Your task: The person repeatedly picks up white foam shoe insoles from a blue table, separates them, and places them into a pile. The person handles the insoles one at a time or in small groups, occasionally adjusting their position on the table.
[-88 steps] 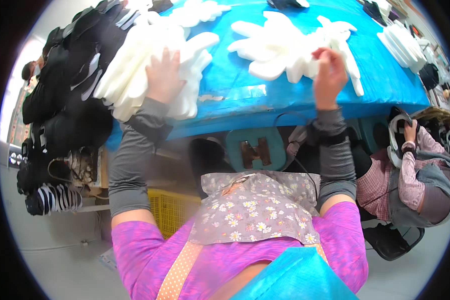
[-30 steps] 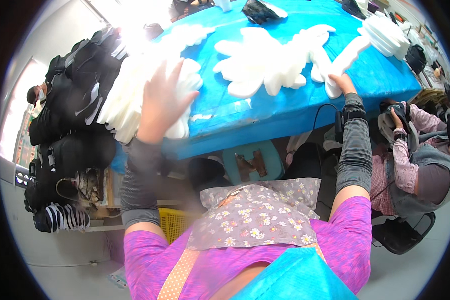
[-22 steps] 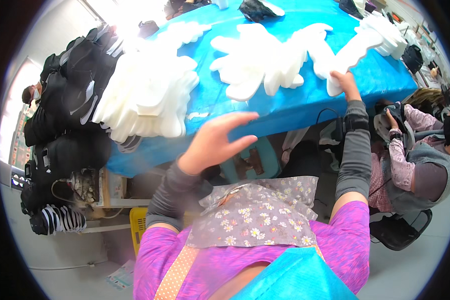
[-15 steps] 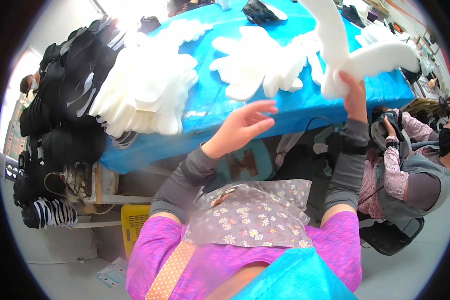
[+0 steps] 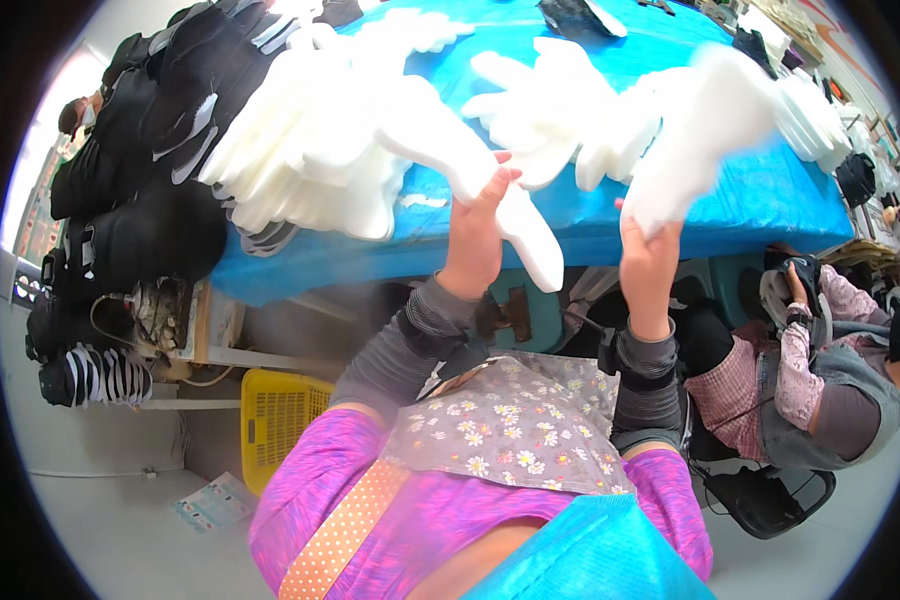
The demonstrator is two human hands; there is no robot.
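My left hand (image 5: 473,245) is closed round the narrow middle of a white foam insole (image 5: 533,238), which slants over the table's near edge. To its right, my right hand (image 5: 650,268) grips the lower end of another white foam insole (image 5: 675,165), held up above the table; its upper part is blurred, and I cannot tell whether it is one piece or more. A big heap of white foam insoles (image 5: 310,150) lies left of my left hand. Behind my hands is a smaller spread of the same insoles (image 5: 545,105).
A blue cover (image 5: 310,265) is over the table. Stacked black shoe parts (image 5: 150,190) stand at the left, above a yellow crate (image 5: 280,410). More white pieces (image 5: 810,115) and a seated co-worker (image 5: 800,370) are at the right. A dark piece (image 5: 578,20) lies at the back.
My left hand was empty with fingers apart; now it holds an insole. My right hand has moved left and nearer with a white insole. The view has shifted slightly.
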